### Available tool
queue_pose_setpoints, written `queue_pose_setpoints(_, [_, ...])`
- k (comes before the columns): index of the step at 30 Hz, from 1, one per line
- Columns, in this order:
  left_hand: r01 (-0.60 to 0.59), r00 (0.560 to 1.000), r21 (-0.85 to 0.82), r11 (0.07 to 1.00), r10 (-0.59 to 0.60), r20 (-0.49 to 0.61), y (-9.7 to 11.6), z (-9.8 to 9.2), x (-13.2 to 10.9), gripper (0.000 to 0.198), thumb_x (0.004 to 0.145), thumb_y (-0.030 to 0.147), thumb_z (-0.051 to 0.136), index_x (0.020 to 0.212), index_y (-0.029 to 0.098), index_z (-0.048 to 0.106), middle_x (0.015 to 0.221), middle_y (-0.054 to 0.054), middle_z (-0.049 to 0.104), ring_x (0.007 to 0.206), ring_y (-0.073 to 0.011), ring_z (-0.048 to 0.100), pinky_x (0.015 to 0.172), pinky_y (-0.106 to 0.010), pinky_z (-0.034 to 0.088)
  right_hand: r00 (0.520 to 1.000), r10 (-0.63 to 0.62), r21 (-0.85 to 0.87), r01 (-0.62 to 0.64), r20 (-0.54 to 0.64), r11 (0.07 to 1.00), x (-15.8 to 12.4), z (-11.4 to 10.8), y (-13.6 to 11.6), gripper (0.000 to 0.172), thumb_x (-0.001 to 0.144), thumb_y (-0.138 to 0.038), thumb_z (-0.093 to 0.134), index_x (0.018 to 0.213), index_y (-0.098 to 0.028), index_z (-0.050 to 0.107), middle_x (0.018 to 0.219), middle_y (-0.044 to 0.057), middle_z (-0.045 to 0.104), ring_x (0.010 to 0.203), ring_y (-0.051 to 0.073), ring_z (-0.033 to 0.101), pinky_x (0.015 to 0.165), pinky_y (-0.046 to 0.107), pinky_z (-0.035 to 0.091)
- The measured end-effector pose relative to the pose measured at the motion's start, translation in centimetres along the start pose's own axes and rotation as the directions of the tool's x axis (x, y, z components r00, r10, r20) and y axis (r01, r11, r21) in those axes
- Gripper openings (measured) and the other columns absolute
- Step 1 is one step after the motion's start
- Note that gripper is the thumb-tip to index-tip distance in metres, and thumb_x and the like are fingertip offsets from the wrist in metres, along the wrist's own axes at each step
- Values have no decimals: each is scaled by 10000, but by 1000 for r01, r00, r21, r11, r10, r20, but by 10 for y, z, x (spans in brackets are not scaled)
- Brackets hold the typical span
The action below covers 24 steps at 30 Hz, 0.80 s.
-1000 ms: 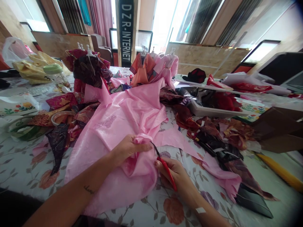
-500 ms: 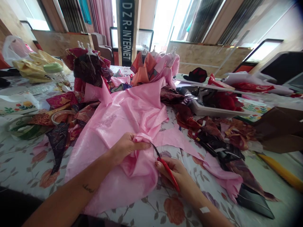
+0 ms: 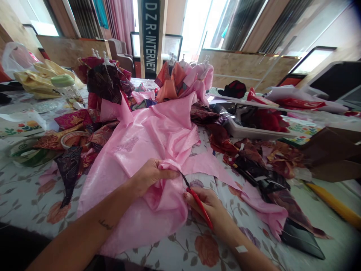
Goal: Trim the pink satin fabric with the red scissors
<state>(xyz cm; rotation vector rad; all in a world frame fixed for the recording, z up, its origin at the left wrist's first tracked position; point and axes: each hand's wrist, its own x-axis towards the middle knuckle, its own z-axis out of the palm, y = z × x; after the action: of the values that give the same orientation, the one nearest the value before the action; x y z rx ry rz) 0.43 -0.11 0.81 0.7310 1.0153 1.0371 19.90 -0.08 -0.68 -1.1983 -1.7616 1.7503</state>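
A large piece of shiny pink satin fabric (image 3: 135,154) lies in folds over the table before me. My left hand (image 3: 150,175) pinches a gathered fold of it between thumb and fingers. Red-handled scissors (image 3: 199,205) are in my right hand (image 3: 204,205), its fingers wrapped around the grips. Their dark blades point up and left to the pinched fold, just beside my left thumb. Whether the blade tips are within the cloth is hard to tell. The lower part of the fabric hangs toward the table's near edge.
Dressed miniature mannequins (image 3: 170,81) stand at the back. Left are tape rolls (image 3: 31,152), a lidded jar (image 3: 66,88) and brocade scraps (image 3: 69,177). To the right lie a pink strip (image 3: 262,205), dark scraps (image 3: 262,173), a white tray (image 3: 248,131) and a cardboard box (image 3: 332,154).
Both hands keep nearly the same place on the fabric. The scissors and my right hand have shifted very slightly left; the fabric looks unchanged.
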Motion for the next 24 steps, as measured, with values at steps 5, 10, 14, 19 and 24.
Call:
queue_pose_setpoints(5, [-5,1000,-15,1000,5,-12,0,0,0,279,522,292,851,627,110,666,567,8,618,522,-83,543,545,-196,410,1000,3,-20,-3,-30,1000,0,2,-3,546,750,-649,572,532,-209,331,437,-72,284,392,56,229,372,220,124])
queue_pose_setpoints(10, [-12,1000,-32,999,12,11,1,0,-1,252,533,270,846,628,110,677,583,2,630,527,-84,545,545,-199,417,998,34,-38,-36,-52,999,1,2,-2,560,708,-676,584,518,-209,339,432,-74,274,390,58,218,379,227,112])
queue_pose_setpoints(14, [-18,999,-17,1000,19,41,0,-3,0,227,570,261,828,658,119,676,603,9,628,544,-82,542,558,-198,412,997,26,-39,-29,-70,999,1,1,-2,560,711,-676,581,519,-203,350,438,-70,290,404,61,236,393,227,127])
queue_pose_setpoints(19, [-31,998,1,1000,31,62,-2,-5,2,223,606,289,806,689,130,674,635,7,637,570,-91,549,577,-207,407,998,29,1,-29,-64,1000,2,1,-2,567,716,-693,572,534,-205,349,425,-76,303,384,55,238,382,223,124])
queue_pose_setpoints(24, [-31,999,49,998,30,24,-1,-6,2,271,577,321,821,686,116,681,629,-11,632,568,-104,547,590,-225,417,999,46,39,-47,19,998,1,-2,-5,559,725,-706,553,552,-206,371,391,-74,347,350,54,253,368,218,141])
